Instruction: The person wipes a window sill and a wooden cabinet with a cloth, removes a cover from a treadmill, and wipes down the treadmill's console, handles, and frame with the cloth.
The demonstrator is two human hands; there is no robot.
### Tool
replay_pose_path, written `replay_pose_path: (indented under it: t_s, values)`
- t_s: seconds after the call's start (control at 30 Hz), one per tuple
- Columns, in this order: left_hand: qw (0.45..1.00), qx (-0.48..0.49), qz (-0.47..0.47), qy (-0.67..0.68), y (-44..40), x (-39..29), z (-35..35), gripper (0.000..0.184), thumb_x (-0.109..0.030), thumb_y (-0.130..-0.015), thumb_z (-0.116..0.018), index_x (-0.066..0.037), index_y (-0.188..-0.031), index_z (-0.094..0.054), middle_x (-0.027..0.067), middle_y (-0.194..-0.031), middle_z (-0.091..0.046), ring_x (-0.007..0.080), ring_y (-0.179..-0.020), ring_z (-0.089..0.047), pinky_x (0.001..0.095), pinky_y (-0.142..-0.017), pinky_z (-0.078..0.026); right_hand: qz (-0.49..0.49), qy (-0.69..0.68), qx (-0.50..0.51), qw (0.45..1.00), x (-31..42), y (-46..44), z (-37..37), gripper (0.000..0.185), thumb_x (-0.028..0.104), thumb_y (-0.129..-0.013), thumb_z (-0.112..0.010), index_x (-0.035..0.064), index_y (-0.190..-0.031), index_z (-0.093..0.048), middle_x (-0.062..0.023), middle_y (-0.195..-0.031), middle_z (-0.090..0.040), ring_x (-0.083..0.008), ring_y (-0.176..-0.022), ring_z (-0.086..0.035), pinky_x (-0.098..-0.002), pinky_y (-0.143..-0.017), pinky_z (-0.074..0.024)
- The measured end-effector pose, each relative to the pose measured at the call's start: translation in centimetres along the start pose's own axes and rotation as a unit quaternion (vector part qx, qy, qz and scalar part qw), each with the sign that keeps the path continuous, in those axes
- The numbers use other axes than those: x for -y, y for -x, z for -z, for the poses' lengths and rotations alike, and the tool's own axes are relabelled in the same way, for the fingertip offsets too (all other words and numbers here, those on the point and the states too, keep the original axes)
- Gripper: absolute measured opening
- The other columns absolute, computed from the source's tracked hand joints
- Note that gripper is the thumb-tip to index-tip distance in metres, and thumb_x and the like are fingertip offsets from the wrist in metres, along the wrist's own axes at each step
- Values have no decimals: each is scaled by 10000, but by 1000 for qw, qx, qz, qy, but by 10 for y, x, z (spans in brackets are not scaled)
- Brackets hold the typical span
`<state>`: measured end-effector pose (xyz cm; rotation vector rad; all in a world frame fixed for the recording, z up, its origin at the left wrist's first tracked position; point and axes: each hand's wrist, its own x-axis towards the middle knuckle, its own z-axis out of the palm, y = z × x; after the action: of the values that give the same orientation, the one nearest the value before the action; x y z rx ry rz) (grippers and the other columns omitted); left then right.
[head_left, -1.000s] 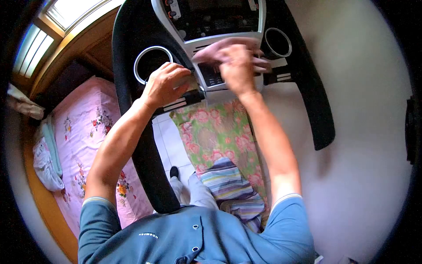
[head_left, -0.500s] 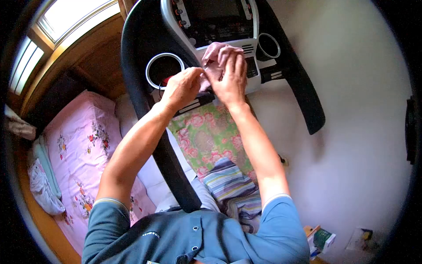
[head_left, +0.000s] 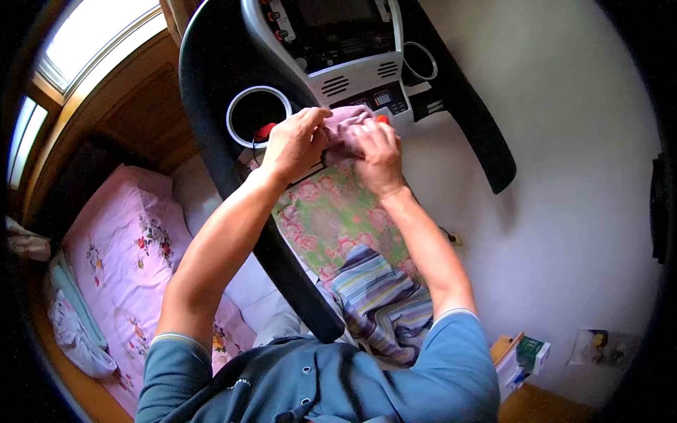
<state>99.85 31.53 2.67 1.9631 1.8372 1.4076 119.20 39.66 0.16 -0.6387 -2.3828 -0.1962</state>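
Note:
Both hands are at the lower edge of a treadmill console (head_left: pixel 345 67). My right hand (head_left: pixel 379 156) has its fingers curled on a pink cloth (head_left: pixel 345 127), which is bunched against the console's bottom edge. At the cloth's left side, my left hand (head_left: pixel 296 146) is closed with bent fingers; what it grips, if anything, is hidden. A red clip (head_left: pixel 265 132) on a black cord lies at the rim of the left cup holder (head_left: pixel 259 116), just left of my left hand. A small red part (head_left: pixel 382 120) shows above my right fingers.
Black padded handrails (head_left: pixel 296 282) run down both sides. Below the console lie a floral green and pink mat (head_left: pixel 331 218) and a striped cloth (head_left: pixel 381 303). A pink bed (head_left: pixel 134 247) stands left, and a white wall (head_left: pixel 557 197) is at the right.
The pink cloth and my right hand have moved down from the console's vents to its lower edge. The view has shifted, and the vents and keypad are uncovered.

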Motion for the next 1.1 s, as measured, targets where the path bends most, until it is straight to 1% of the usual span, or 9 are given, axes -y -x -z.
replay_pose_path:
  t_s: [0.23, 0.4, 0.57, 0.67, 0.83, 0.93, 1.0, 1.07, 1.1]
  values:
    - [996, 46, -15, -75, 0, -4, 0, 259, -104, -824, -701, -76, -1074, -637, 116, -1003, -670, 333, -920, -676, 388, -769, -559, -249, 36, -133, 959, -103, -9, -17, 305, 140, -866, -664, 62, -1160, -646, -133, -1166, -607, -346, -1087, -545, -470, -958, -404]
    - [990, 91, -39, -96, 2, -7, -8, 340, -153, -812, -714, -60, -1128, -629, 142, -1088, -637, 351, -941, -653, 410, -775, -548, -339, -97, -210, 912, -37, 31, -48, 450, 183, -917, -629, 53, -1342, -561, -230, -1371, -473, -416, -1257, -450, -509, -1066, -331]
    - [977, 128, -46, -162, 1, -11, -10, 365, -143, -802, -736, -89, -1144, -619, 122, -1114, -651, 333, -989, -665, 405, -809, -564, -351, -225, -271, 868, 15, 49, -58, 491, 162, -927, -633, 30, -1372, -473, -242, -1337, -480, -418, -1240, -453, -526, -1069, -310]
    - [974, 143, -56, -165, 1, -11, -11, 370, -153, -805, -726, -63, -1150, -623, 142, -1104, -643, 341, -993, -644, 413, -801, -547, -523, -272, -259, 765, -31, 30, -57, 499, 224, -960, -593, 17, -1390, -447, -227, -1308, -503, -392, -1210, -480, -503, -1048, -350]
    - [967, 150, -37, -201, 0, -11, -13, 376, -165, -809, -724, -73, -1161, -627, 132, -1123, -646, 331, -996, -652, 398, -822, -555, -359, -242, -357, 828, 41, 46, -63, 442, 88, -913, -594, 15, -1332, -469, -235, -1330, -448, -376, -1196, -471, -522, -1001, -367]
    - [965, 156, -18, -211, 2, -13, -15, 370, -167, -812, -723, -75, -1159, -632, 124, -1107, -646, 321, -1002, -650, 391, -830, -554, -310, -320, -204, 872, 53, 62, -62, 500, 59, -891, -620, 13, -1353, -433, -218, -1341, -439, -356, -1209, -469, -492, -1021, -366]
    - [966, 170, -56, -187, 4, -11, -15, 369, -167, -810, -725, -76, -1156, -634, 119, -1100, -646, 319, -1010, -645, 392, -836, -547, -415, -316, -295, 801, 12, 56, -72, 519, 89, -912, -610, -1, -1373, -390, -227, -1335, -440, -340, -1181, -488, -482, -1012, -382]
    - [966, 171, -73, -181, 6, -12, -15, 356, -165, -816, -717, -73, -1150, -634, 123, -1080, -646, 322, -1003, -640, 401, -827, -541, -564, -400, -291, 661, -21, 27, -37, 523, 124, -941, -584, -29, -1383, -351, -239, -1335, -435, -335, -1161, -505, -483, -1003, -400]
    - [963, 188, -47, -185, 4, -15, -14, 362, -170, -834, -702, -79, -1176, -626, 130, -1093, -647, 331, -1022, -633, 412, -857, -532, -615, -379, -262, 640, -17, 29, -52, 516, 142, -947, -575, -60, -1365, -349, -245, -1339, -437, -336, -1167, -509, -496, -1014, -395]
